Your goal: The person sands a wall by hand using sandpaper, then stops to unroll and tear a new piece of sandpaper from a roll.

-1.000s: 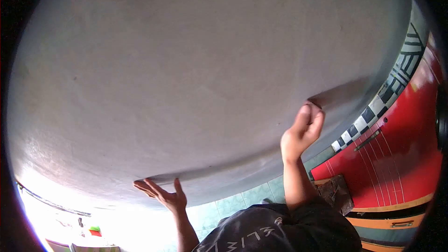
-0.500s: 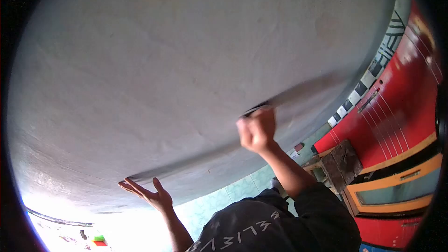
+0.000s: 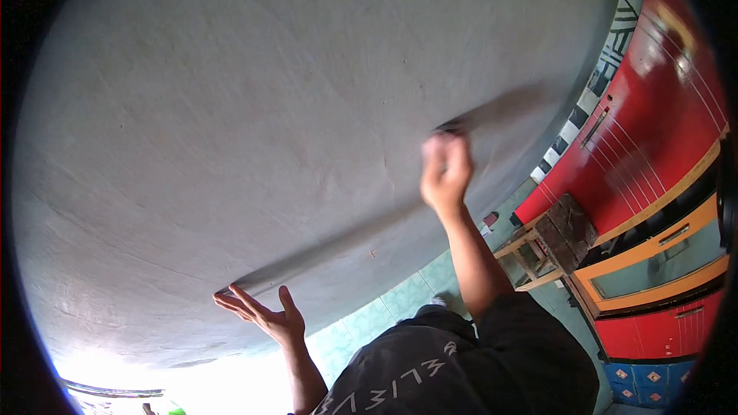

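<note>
A large grey plastered wall (image 3: 269, 123) fills most of the view, curved by the wide lens. My right hand (image 3: 446, 173), slightly blurred, is closed round a thin dark flat piece (image 3: 450, 126) and holds it against the wall. Its exact kind is hidden by my fingers. Lower on the left, my left hand (image 3: 269, 321) has its fingers stretched out and the thumb apart. Its fingertips are right at the wall surface, and nothing is in it. Both arms cast long shadows across the plaster.
To the right stand a glossy red cabinet (image 3: 615, 154) and an orange-framed glass unit (image 3: 661, 261). A wooden stool (image 3: 565, 234) is beside them, on pale green floor tiles (image 3: 400, 296). A black-and-white checkered strip (image 3: 567, 132) borders the wall. Bright light comes in at lower left.
My right hand has moved up and a little right along the wall with the dark piece. My left hand sits slightly further right in view, still spread. The camera view has shifted somewhat.
</note>
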Available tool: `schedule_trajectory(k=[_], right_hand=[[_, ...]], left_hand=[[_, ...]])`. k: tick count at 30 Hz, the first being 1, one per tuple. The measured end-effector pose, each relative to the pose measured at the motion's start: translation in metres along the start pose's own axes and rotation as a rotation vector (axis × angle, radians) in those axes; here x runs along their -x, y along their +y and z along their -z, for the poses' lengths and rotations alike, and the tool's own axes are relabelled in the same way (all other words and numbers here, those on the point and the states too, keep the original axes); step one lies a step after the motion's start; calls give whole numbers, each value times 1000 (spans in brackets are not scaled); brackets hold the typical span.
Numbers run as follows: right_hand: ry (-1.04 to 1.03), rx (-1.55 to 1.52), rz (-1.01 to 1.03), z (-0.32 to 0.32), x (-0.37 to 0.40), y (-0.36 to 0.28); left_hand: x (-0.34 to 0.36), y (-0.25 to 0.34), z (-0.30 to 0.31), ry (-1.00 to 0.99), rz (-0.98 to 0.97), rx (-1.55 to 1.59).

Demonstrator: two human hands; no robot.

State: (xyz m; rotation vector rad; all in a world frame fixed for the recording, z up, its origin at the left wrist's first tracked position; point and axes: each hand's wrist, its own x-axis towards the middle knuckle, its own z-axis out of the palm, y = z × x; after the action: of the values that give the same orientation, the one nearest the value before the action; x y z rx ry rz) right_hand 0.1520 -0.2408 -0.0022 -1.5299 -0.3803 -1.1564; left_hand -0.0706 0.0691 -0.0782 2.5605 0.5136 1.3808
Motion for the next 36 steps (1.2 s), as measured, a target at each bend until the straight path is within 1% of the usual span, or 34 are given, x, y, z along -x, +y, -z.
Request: schedule_trajectory(k=[2, 3, 4, 6, 8, 10, 11, 13, 14, 17, 19, 20, 21, 23, 24, 25, 27, 28, 29, 30, 31, 32, 34, 35, 36], right_hand=[[236, -56, -254, -8, -12, -4], [76, 97, -60, -11, 8, -3], [-97, 111, 158, -16, 28, -7], [-419, 62, 524, -26, 48, -24], [-406, 300, 474, -11, 28, -15], [76, 160, 185, -7, -1, 7], [177, 72, -61, -4, -14, 9], [185, 99, -80, -3, -16, 11], [13, 131, 156, -4, -5, -1], [-536, 265, 532, 9, -14, -6], [-24, 237, 445, 23, -40, 43], [98, 181, 201, 32, -54, 66], [220, 82, -7, 41, -73, 73], [272, 32, -128, 49, -94, 61], [105, 101, 59, 53, -82, 70], [-248, 254, 308, 69, -86, 64], [-517, 369, 580, 98, -112, 76], [-429, 328, 605, 109, -130, 93], [-129, 236, 491, 116, -145, 133], [48, 111, 212, 124, -163, 156], [234, 91, -23, 134, -187, 169], [365, 110, -125, 143, -213, 180], [260, 122, -52, 153, -213, 198], [118, 89, 54, 153, -202, 190], [-6, 74, 375, 153, -201, 186]], left_hand=[[4, 0, 4, -12, 53, 28], [7, -3, 6, -18, 42, 27], [9, -5, 5, -19, 25, 32], [9, -11, 2, -25, 5, 33], [13, -14, 5, -50, 10, 17], [15, -15, 5, -55, 33, 14], [16, -14, 5, -52, 47, 27], [14, -3, 7, -62, 109, 55], [12, 2, 5, -48, 110, 52], [10, 13, -4, -1, 119, 29], [11, 20, -12, 22, 154, 9], [11, 29, -17, 36, 177, -3], [8, 43, -17, 41, 201, 19], [7, 74, -22, 48, 191, 53], [6, 90, -26, 50, 182, 71], [7, 107, -34, 48, 177, 53], [7, 144, -51, 49, 164, 72], [9, 161, -56, 43, 158, 72], [11, 175, -63, 22, 159, 53], [11, 192, -66, 17, 158, 69], [9, 210, -70, 15, 156, 90], [8, 225, -76, 12, 153, 113], [10, 246, -94, 46, 160, 62], [9, 256, -102, 63, 166, 36], [10, 266, -108, 74, 173, 7]])
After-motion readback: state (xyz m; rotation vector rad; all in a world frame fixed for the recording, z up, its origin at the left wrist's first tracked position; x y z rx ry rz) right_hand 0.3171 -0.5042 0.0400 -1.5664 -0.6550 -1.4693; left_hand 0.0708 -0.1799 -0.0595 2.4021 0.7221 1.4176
